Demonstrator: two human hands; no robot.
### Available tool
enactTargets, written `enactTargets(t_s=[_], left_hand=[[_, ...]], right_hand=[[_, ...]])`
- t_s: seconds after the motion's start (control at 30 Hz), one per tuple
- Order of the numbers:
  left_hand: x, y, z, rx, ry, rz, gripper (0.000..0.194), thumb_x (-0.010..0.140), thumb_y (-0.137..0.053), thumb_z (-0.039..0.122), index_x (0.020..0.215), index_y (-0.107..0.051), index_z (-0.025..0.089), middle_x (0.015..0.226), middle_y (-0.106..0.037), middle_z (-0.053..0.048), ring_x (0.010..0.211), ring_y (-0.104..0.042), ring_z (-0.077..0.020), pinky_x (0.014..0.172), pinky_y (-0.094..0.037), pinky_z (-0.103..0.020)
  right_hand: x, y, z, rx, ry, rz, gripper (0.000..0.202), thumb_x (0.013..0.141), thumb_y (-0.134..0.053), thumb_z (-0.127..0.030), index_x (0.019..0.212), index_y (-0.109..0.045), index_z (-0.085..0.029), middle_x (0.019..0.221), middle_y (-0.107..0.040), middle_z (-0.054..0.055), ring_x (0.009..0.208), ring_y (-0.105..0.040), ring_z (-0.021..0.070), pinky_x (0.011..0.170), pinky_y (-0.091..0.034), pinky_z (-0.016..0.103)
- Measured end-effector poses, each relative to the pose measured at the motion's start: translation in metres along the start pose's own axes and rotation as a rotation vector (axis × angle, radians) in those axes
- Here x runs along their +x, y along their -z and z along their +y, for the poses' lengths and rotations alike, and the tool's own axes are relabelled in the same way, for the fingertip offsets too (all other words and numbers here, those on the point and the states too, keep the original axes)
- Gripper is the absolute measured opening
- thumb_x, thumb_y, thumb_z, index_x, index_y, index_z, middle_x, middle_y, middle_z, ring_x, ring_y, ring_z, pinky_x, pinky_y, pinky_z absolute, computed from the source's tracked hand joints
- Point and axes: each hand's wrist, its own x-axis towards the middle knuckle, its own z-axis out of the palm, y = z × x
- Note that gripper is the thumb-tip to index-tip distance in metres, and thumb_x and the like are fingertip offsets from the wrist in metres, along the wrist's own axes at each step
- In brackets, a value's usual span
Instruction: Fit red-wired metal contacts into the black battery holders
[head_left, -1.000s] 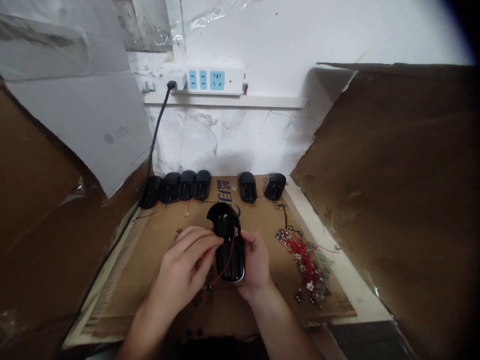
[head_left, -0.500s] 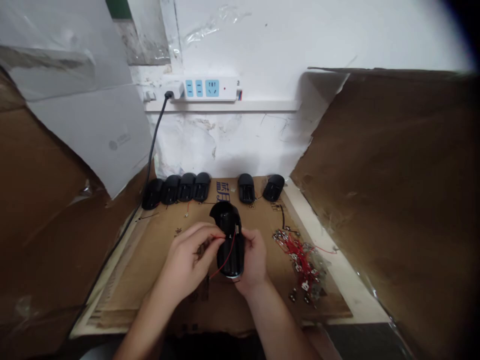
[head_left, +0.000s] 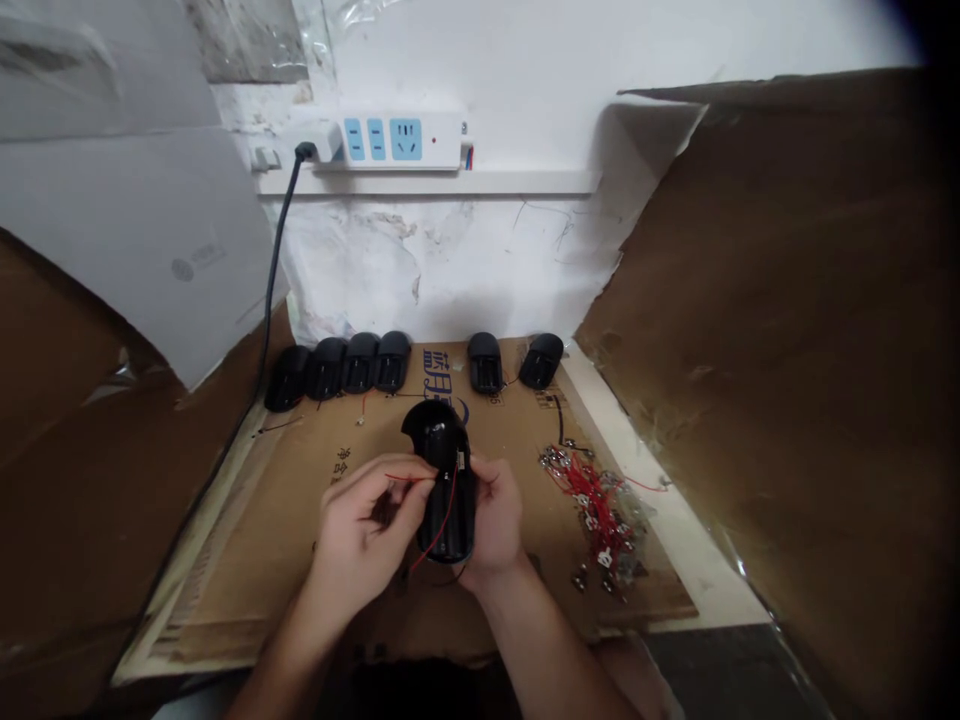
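My right hand [head_left: 498, 515] grips the right side of a glossy black plastic housing [head_left: 436, 428] with a rounded, hollow upper end and long slots below. From the left, my left hand [head_left: 367, 525] pinches a thin red wire [head_left: 403, 478] between thumb and fingertips, close against the middle of the housing. Another length of red wire [head_left: 448, 518] curves down over the slots. On the housing's right inner edge sits a small pale part [head_left: 461, 460], too small to name. My left fingertips cover the spot where the pinched wire meets the housing.
Several similar black housings [head_left: 361, 362] stand along the back of the cardboard sheet [head_left: 247, 540], two of them further right. A heap of red wires with metal contacts [head_left: 600, 515] lies at right. A power strip [head_left: 405, 140] with a black cord [head_left: 274, 265] hangs on the wall. Cardboard panels [head_left: 765, 330] flank both sides.
The camera view has shifted a little, moving the whole scene left and mostly up. My hands keep the same hold, and the housing's slots face me slightly more.
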Motion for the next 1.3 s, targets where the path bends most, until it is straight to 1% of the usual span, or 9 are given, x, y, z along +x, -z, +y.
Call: enactTargets(t_s=[0.17, 0.4, 0.53, 0.63, 0.77, 0.87, 1.03, 1.17, 1.3], left_hand=[[-0.005, 0.000, 0.001, 0.016, -0.015, 0.013, 0.014, 0.098, -0.072, 0.012, 0.101, -0.079, 0.023, 0.100, -0.081, -0.003, 0.086, -0.074, -0.0145, 0.074, -0.056, -0.024], [-0.001, 0.006, 0.008, 0.023, -0.024, -0.036, 0.016, 0.097, -0.073, 0.011, 0.100, -0.081, 0.025, 0.097, -0.079, -0.002, 0.085, -0.072, -0.0141, 0.076, -0.056, -0.025], [-0.001, 0.005, 0.012, 0.004, -0.065, 0.096, 0.020, 0.093, -0.078, 0.011, 0.104, -0.084, 0.027, 0.111, -0.075, -0.004, 0.100, -0.072, -0.0170, 0.087, -0.058, -0.029], [-0.002, 0.000, 0.012, -0.274, 0.111, 0.197, 0.024, 0.085, -0.089, 0.016, 0.106, -0.081, 0.026, 0.101, -0.070, -0.001, 0.082, -0.066, -0.0112, 0.075, -0.056, -0.023], [-0.001, -0.003, 0.013, -0.674, 0.537, 0.110, 0.037, 0.080, -0.095, 0.025, 0.109, -0.072, 0.022, 0.089, -0.068, 0.001, 0.082, -0.067, -0.0116, 0.075, -0.057, -0.022], [0.001, -0.002, 0.014, -0.783, 0.684, 0.055, 0.046, 0.074, -0.099, 0.025, 0.110, -0.070, 0.020, 0.093, -0.070, 0.000, 0.082, -0.068, -0.0120, 0.071, -0.057, -0.021], [-0.003, -0.002, 0.005, -0.847, 0.755, 0.035, 0.044, 0.072, -0.101, 0.024, 0.099, -0.066, 0.021, 0.085, -0.063, 0.005, 0.072, -0.062, -0.0069, 0.063, -0.051, -0.015], [-0.008, -0.006, -0.008, -0.783, 0.675, 0.059, 0.044, 0.073, -0.101, 0.031, 0.103, -0.070, 0.021, 0.086, -0.064, 0.004, 0.077, -0.063, -0.0085, 0.069, -0.051, -0.016], [-0.008, -0.005, -0.012, -0.750, 0.583, 0.052, 0.062, 0.083, -0.093, 0.048, 0.136, -0.069, 0.026, 0.126, -0.074, -0.010, 0.107, -0.073, -0.0198, 0.083, -0.058, -0.025]], right_hand=[[-0.002, 0.000, 0.001, -0.020, -0.016, -0.063, 0.024, 0.074, -0.065, -0.046, 0.082, -0.073, -0.025, 0.080, -0.077, 0.002, 0.102, -0.075, 0.0323, 0.091, -0.061, 0.042], [-0.003, 0.005, -0.003, -0.130, 0.063, -0.076, 0.030, 0.074, -0.068, -0.045, 0.092, -0.079, -0.024, 0.097, -0.083, 0.003, 0.104, -0.075, 0.0296, 0.097, -0.058, 0.040], [-0.007, 0.003, -0.010, -0.191, 0.124, -0.170, 0.035, 0.078, -0.067, -0.046, 0.101, -0.083, -0.025, 0.101, -0.083, 0.004, 0.112, -0.074, 0.0314, 0.102, -0.057, 0.043], [-0.008, 0.007, -0.011, -0.223, 0.146, -0.212, 0.042, 0.081, -0.066, -0.048, 0.111, -0.085, -0.025, 0.113, -0.084, 0.005, 0.124, -0.071, 0.0325, 0.111, -0.052, 0.045], [-0.006, 0.019, -0.007, -0.286, 0.169, -0.212, 0.043, 0.080, -0.072, -0.048, 0.114, -0.085, -0.026, 0.132, -0.080, 0.005, 0.147, -0.057, 0.0340, 0.124, -0.041, 0.048], [-0.005, 0.024, -0.004, -0.282, 0.161, -0.202, 0.042, 0.080, -0.073, -0.048, 0.113, -0.085, -0.025, 0.133, -0.079, 0.006, 0.148, -0.056, 0.0338, 0.125, -0.040, 0.049], [-0.004, 0.028, 0.000, -0.304, 0.171, -0.202, 0.041, 0.081, -0.074, -0.046, 0.114, -0.085, -0.025, 0.127, -0.080, 0.006, 0.140, -0.061, 0.0329, 0.123, -0.042, 0.047], [0.001, 0.029, -0.002, -0.375, 0.220, -0.243, 0.040, 0.087, -0.066, -0.042, 0.118, -0.084, -0.025, 0.126, -0.080, 0.004, 0.135, -0.063, 0.0306, 0.122, -0.041, 0.045], [0.001, 0.021, -0.008, -0.548, 0.273, -0.169, 0.047, 0.092, -0.074, -0.039, 0.138, -0.075, -0.030, 0.128, -0.076, 0.004, 0.122, -0.065, 0.0255, 0.117, -0.046, 0.043]])
